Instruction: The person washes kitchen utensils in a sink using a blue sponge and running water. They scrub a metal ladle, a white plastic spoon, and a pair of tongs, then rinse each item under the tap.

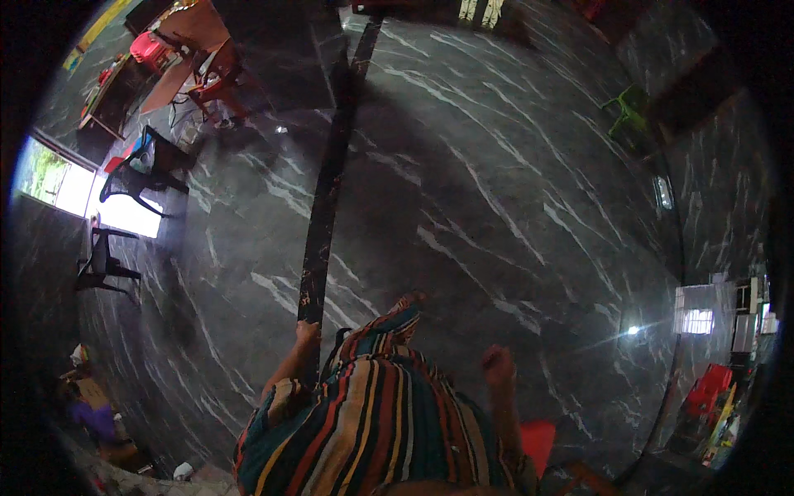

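Note:
My left hand (308,332) hangs at my left side. In the picture it overlaps the near part of a long black strip (322,217) with light marks that runs across the floor. Its fingers are too dim to make out, and I cannot tell whether it touches anything. On the other side, my right hand (498,363) is raised in front of my body with its fingers curled in, and nothing shows in it. Between them is my striped garment (384,421), with one foot (409,302) beyond its hem. A red object (536,443) is partly hidden behind my right forearm.
Dark floor with pale veins (496,204) spreads ahead. Dark plastic chairs (146,161) stand at left by a bright opening (56,177). Far left are a brown table (192,28) and a pink-red chair (149,49). A green chair (629,111) and red item (707,390) are at right.

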Available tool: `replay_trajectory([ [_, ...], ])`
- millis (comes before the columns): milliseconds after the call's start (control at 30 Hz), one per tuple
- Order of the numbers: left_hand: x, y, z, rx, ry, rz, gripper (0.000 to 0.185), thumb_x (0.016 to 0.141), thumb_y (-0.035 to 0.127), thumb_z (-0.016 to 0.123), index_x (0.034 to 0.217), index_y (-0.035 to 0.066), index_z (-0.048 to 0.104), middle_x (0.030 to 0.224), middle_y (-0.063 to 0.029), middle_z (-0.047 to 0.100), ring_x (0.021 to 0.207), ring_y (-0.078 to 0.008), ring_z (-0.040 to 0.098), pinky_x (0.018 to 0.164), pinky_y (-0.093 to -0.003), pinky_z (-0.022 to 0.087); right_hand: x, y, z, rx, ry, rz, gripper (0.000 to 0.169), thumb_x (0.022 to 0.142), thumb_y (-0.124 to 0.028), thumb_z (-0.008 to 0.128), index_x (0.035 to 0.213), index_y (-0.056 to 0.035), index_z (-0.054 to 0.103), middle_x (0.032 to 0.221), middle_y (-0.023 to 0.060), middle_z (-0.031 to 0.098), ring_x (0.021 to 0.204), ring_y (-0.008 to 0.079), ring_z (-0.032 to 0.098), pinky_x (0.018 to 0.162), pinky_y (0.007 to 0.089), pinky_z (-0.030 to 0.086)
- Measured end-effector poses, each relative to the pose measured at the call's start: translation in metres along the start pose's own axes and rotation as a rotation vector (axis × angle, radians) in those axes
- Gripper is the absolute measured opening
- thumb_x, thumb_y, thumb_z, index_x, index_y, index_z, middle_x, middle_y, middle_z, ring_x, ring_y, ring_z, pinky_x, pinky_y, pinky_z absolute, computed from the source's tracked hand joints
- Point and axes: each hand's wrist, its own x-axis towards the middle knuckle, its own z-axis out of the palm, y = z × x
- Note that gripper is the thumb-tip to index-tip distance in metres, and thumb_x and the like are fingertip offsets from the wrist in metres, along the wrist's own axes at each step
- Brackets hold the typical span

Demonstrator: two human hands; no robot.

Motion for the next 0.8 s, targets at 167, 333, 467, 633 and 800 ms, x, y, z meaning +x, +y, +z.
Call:
replay_trajectory([
  [167, 0.061, 0.062, -0.027, -0.076, 0.398, 0.149, 0.021, 0.064, 0.024, 0.065, 0.074, 0.008, 0.056, 0.076, -0.0153, 0.054, 0.074, -0.0293, 0.056, 0.061, -0.0419, 0.045, 0.054, -0.097, -0.027, -0.001, 0.161, -0.071, 0.027, 0.087, -0.027, 0.045, 0.072, -0.0055, 0.051, 0.063, 0.0048, 0.047, 0.063, 0.0167, 0.047, 0.058, 0.0287, 0.041],
  [333, 0.163, 0.212, -0.110, -0.293, 0.216, 0.311, 0.017, 0.064, 0.020, 0.063, 0.060, 0.008, 0.051, 0.058, -0.0107, 0.051, 0.055, -0.0263, 0.052, 0.051, -0.0390, 0.042, 0.064, -0.210, -0.073, -0.055, 0.084, -0.216, 0.025, 0.085, -0.029, 0.044, 0.073, -0.0075, 0.052, 0.067, 0.0046, 0.049, 0.062, 0.0184, 0.047, 0.056, 0.0303, 0.040],
  [467, 0.218, 0.325, -0.137, -1.831, -0.192, -0.153, 0.019, 0.075, 0.010, 0.060, 0.091, 0.006, 0.051, 0.074, -0.0056, 0.050, 0.051, -0.0137, 0.044, 0.039, -0.0331, 0.036, 0.033, -0.229, -0.130, 0.083, 0.048, -0.256, 0.026, 0.085, -0.033, 0.044, 0.082, -0.0095, 0.053, 0.076, 0.0049, 0.052, 0.067, 0.0204, 0.049, 0.056, 0.0325, 0.040],
  [633, 0.212, 0.590, -0.232, -1.246, 0.125, 0.155, 0.042, 0.078, 0.043, 0.054, 0.087, 0.002, 0.056, 0.065, -0.0067, 0.056, 0.050, -0.0169, 0.055, 0.044, -0.0328, 0.045, -0.021, -0.279, -0.177, 0.367, 0.419, -0.294, 0.027, 0.085, -0.035, 0.046, 0.081, -0.0089, 0.054, 0.076, 0.0051, 0.053, 0.066, 0.0174, 0.048, 0.061, 0.0309, 0.042],
  [800, 0.237, 0.711, -0.209, -0.861, -0.113, 0.138, 0.041, 0.078, 0.038, 0.059, 0.093, 0.000, 0.052, 0.072, -0.0115, 0.055, 0.049, -0.0173, 0.053, 0.043, -0.0327, 0.044, -0.009, -0.389, -0.229, 0.319, 0.602, -0.513, 0.035, 0.086, -0.042, 0.041, 0.094, -0.0104, 0.053, 0.083, 0.0044, 0.054, 0.073, 0.0187, 0.050, 0.063, 0.0329, 0.043],
])
